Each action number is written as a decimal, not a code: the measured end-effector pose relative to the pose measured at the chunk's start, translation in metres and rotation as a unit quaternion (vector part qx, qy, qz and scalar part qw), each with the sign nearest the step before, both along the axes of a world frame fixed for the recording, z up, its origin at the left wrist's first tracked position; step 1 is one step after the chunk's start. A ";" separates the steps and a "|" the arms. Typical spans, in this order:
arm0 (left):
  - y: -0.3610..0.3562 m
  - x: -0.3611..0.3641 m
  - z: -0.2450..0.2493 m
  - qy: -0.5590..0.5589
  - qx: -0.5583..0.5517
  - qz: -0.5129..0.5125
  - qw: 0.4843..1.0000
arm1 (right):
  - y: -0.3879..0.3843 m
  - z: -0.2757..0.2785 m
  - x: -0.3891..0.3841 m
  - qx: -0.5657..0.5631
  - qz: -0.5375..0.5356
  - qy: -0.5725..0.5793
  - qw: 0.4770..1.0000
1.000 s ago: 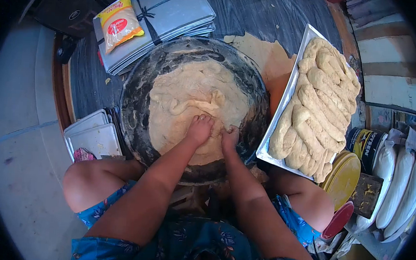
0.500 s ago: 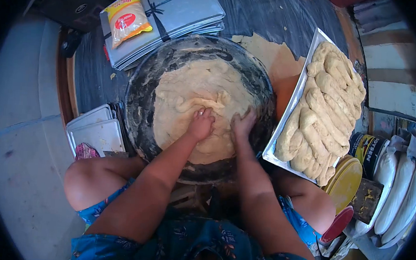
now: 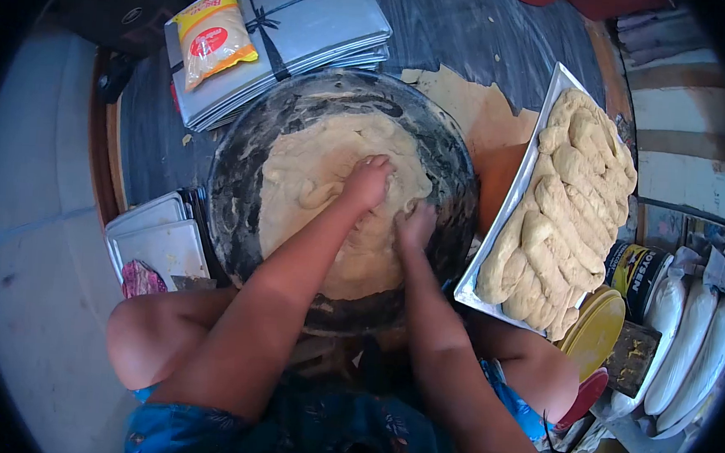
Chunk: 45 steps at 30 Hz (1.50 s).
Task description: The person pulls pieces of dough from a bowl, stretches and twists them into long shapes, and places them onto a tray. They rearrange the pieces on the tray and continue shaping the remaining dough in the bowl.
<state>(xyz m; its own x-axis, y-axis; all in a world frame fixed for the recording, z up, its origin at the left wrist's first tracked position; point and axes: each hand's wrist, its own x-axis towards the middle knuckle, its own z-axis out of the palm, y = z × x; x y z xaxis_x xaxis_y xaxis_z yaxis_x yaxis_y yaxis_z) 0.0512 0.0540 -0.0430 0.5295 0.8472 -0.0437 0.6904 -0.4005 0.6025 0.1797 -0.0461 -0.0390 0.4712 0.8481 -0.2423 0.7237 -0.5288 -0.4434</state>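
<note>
Dough (image 3: pixel 316 165): pale tan. Bowl (image 3: pixel 241 177): black, flour-streaked white. Packet (image 3: pixel 208 44), 11 o'clock: yellow, red label. Tray (image 3: pixel 509 210), 3 o'clock: white. Lids (image 3: pixel 597 328), 4 o'clock: yellow. Garment (image 3: pixel 200 445), 6 o'clock: blue, floral print.

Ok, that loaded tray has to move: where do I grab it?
Grip the tray by both short ends, one hand under each rim, from outside: it is long, shallow, heaped with twists, so a one-sided hold would likely tip it.

Pale concrete floor (image 3: pixel 18 288) spreads on the left. A dark planked surface (image 3: pixel 483 26) with a wooden rim carries stacked grey trays (image 3: pixel 325 17). White sacks (image 3: pixel 688 338) lean on the right in even daylight.
</note>
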 end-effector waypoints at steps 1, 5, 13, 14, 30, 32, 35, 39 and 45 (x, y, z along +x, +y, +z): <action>0.011 0.012 -0.003 0.016 -0.009 -0.029 0.999 | -0.005 -0.002 0.000 0.031 -0.026 0.052 0.998; 0.018 0.032 -0.030 0.070 0.039 -0.024 0.997 | -0.011 -0.018 0.011 0.082 -0.070 0.079 0.991; 0.023 0.014 -0.005 0.172 -0.020 -0.086 0.981 | -0.015 -0.009 0.009 0.039 0.014 0.070 0.997; 0.017 0.010 -0.009 0.171 -0.009 -0.084 0.982 | -0.023 -0.006 0.007 0.052 0.044 0.047 0.997; 0.009 -0.015 0.004 0.093 0.051 -0.050 0.993 | 0.054 0.004 -0.012 -0.048 0.162 -0.079 0.982; 0.030 -0.020 -0.021 0.129 0.042 -0.036 0.990 | 0.050 0.004 -0.008 -0.052 0.162 -0.076 0.982; 0.054 -0.041 -0.024 0.169 0.048 -0.087 0.981 | 0.034 0.004 0.000 0.000 0.176 -0.043 0.983; 0.065 -0.047 -0.015 0.209 0.029 -0.107 0.971 | 0.006 -0.027 0.033 0.136 0.060 0.294 0.944; 0.053 -0.048 -0.003 0.217 0.038 -0.079 0.972 | 0.017 -0.024 0.019 0.151 -0.107 0.391 0.902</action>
<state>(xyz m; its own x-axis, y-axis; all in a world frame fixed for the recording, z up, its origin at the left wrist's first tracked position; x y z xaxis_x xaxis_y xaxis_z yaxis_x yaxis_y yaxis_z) 0.0029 0.1074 -0.0461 0.5986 0.7663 -0.2335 0.7996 -0.5539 0.2321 0.1983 -0.0287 -0.0631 0.4172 0.8411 -0.3441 0.0237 -0.3886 -0.9211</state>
